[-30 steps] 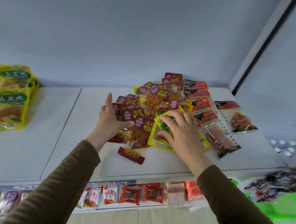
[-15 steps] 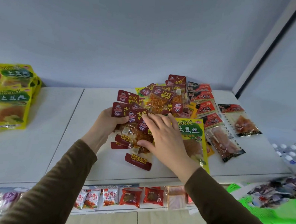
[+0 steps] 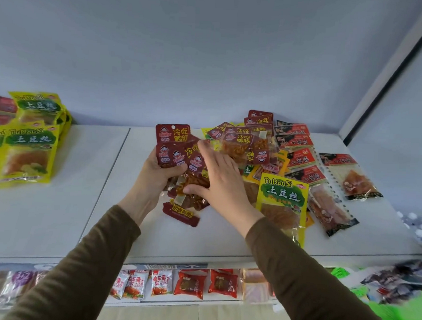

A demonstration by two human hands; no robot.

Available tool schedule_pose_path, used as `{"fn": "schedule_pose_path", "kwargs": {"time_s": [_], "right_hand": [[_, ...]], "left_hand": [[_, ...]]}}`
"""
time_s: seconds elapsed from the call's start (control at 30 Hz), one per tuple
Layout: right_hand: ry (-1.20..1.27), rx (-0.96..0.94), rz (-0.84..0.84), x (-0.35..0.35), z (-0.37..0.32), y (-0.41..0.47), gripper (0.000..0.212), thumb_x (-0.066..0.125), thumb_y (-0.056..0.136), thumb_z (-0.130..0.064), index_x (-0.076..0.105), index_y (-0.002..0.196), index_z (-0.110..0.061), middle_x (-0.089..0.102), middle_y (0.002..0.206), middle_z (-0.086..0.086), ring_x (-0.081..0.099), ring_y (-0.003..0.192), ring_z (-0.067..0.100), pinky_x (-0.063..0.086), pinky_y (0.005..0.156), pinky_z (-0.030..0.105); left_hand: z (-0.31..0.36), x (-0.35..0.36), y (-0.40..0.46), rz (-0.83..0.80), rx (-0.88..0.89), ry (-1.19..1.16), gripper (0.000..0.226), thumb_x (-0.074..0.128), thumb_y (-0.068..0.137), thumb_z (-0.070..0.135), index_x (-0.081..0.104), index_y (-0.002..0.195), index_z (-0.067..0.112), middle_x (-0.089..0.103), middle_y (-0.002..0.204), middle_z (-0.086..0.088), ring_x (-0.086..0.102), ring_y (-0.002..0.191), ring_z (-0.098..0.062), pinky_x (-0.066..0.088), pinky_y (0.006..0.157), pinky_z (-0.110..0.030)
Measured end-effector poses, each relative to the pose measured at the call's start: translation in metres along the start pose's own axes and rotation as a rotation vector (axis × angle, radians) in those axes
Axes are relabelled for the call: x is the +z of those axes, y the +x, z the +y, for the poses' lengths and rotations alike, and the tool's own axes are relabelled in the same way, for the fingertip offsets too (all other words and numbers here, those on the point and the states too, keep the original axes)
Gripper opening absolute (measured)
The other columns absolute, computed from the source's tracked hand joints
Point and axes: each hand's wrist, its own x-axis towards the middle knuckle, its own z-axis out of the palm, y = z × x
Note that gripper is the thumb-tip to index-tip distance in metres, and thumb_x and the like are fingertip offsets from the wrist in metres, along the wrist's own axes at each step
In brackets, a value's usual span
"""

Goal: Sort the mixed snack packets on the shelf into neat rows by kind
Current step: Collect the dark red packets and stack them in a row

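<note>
Your left hand point(image 3: 161, 170) grips a bunch of dark red packets point(image 3: 178, 151) above the white shelf point(image 3: 56, 200); your right hand point(image 3: 222, 177) lies flat-fingered on them, beside the mixed pile point(image 3: 266, 148).

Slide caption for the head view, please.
Left hand grips dark-red packets; right hand presses on them above the shelf.

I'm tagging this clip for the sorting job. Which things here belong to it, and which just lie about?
In the job:
left hand, bunch of dark red packets
right hand
mixed pile
yellow packet
yellow stack

Lying about:
lower-shelf snacks
bottles
</note>
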Motion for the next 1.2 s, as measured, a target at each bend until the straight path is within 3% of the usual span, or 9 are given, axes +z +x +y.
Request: {"fn": "schedule_pose_path", "kwargs": {"time_s": [0.17,0.2,0.33,0.43,0.53,0.67,0.87,1.1,1.2], "right_hand": [[0.531,0.223,0.129,-0.012,-0.009,0.009,0.119,0.079,0.075,-0.06,0.004,0.163,-0.031,0.018,0.169,-0.003,0.018,0.151,0.006,0.022,0.118,0.024],[0.664,0.29,0.116,-0.013,-0.011,0.012,0.117,0.083,0.076,-0.054,0.006,0.162,-0.036,0.02,0.168,-0.006,0.022,0.15,0.004,0.024,0.117,0.022],[1.061,0.52,0.002,-0.014,-0.01,0.024,0.058,0.086,0.082,-0.032,0.056,0.132,-0.027,0.07,0.125,-0.003,0.066,0.114,0.009,0.054,0.104,0.04],[1.254,0.647,-0.045,-0.015,-0.006,0.027,0.035,0.081,0.088,-0.027,0.07,0.121,-0.024,0.077,0.112,-0.002,0.071,0.108,0.016,0.056,0.092,0.039],[1.449,0.749,-0.056,-0.015,-0.005,0.028,0.026,0.077,0.092,-0.02,0.074,0.118,-0.02,0.078,0.11,0.006,0.072,0.108,0.028,0.059,0.094,0.053],[1.527,0.842,-0.054,-0.015,-0.005,0.029,0.027,0.077,0.092,-0.02,0.073,0.118,-0.015,0.078,0.109,0.01,0.074,0.104,0.032,0.058,0.092,0.059],[1.261,0.749,0.056,-0.013,-0.003,0.027,0.04,0.085,0.081,-0.044,0.073,0.115,-0.028,0.077,0.111,-0.004,0.071,0.109,0.023,0.057,0.097,0.053],[1.645,0.856,0.033,-0.029,0.001,0.032,0.031,0.075,0.093,-0.026,0.071,0.122,-0.015,0.077,0.114,0.01,0.073,0.106,0.031,0.056,0.096,0.058],[1.741,0.879,0.026,-0.031,-0.003,0.03,0.029,0.071,0.096,-0.029,0.068,0.123,-0.019,0.076,0.117,0.011,0.072,0.108,0.032,0.062,0.08,0.049]], "left_hand": [[0.01,-0.005,-0.004,0.061,0.045,-0.15,0.052,0.076,0.087,0.008,0.058,0.136,0.009,0.075,0.12,-0.01,0.074,0.106,-0.032,0.06,0.078,-0.042],[0.012,-0.004,-0.005,0.073,0.052,-0.173,0.052,0.076,0.088,0.009,0.057,0.137,0.009,0.075,0.121,-0.01,0.074,0.105,-0.031,0.06,0.077,-0.041],[0.018,0.0,-0.008,0.042,0.089,-0.182,0.055,0.076,0.088,0.019,0.055,0.139,0.015,0.072,0.127,-0.007,0.071,0.116,-0.027,0.058,0.093,-0.045],[0.02,0.003,-0.013,-0.022,0.104,-0.175,0.058,0.074,0.088,0.017,0.053,0.141,0.014,0.071,0.128,-0.007,0.07,0.117,-0.025,0.06,0.088,-0.038],[0.019,0.004,-0.015,-0.069,0.099,-0.181,0.057,0.07,0.09,0.009,0.049,0.143,0.01,0.071,0.128,-0.01,0.07,0.116,-0.029,0.062,0.081,-0.038],[0.019,0.006,-0.014,-0.032,0.091,-0.147,0.059,0.073,0.087,0.015,0.051,0.142,0.015,0.071,0.127,-0.007,0.07,0.115,-0.029,0.062,0.084,-0.045],[0.023,0.009,-0.009,0.092,0.116,-0.093,0.05,0.07,0.095,0.016,0.051,0.14,0.025,0.072,0.125,0.0,0.072,0.111,-0.023,0.062,0.09,-0.046],[0.029,0.009,-0.014,0.077,0.061,-0.128,0.037,0.068,0.098,0.015,0.055,0.133,0.021,0.075,0.118,-0.001,0.074,0.105,-0.024,0.061,0.085,-0.042],[0.03,0.012,-0.016,0.083,0.051,-0.13,0.032,0.067,0.098,0.02,0.057,0.128,0.022,0.076,0.114,0.0,0.076,0.1,-0.022,0.06,0.077,-0.036]]}}
